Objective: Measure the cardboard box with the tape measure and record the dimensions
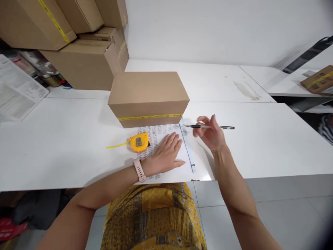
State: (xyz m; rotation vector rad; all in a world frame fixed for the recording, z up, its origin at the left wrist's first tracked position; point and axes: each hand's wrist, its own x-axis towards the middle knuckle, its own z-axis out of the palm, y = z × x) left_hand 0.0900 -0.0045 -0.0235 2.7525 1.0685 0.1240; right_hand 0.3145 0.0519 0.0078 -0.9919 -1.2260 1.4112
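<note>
My left hand [168, 154] lies flat, fingers stretched out, on a white sheet of paper [186, 168] covered with rows of small handwriting. A pen [205, 126] with a black grip is held level in the fingers of my right hand [211, 133], its tip pointing left just above the paper's right part. Left of my left hand sits a yellow tape measure [139, 142] with a short length of blade out to the left. Behind both stands a closed cardboard box [149, 90] with yellow tape along its front; it appears to rest over the sheet's far edge.
Several larger cardboard boxes [83, 60] are stacked at the back left, beside a pale printed packet [19, 90]. The white table [249, 139] ends at its near edge by my body. A dark cylindrical object [307, 55] and a small taped box [318, 81] are at the far right.
</note>
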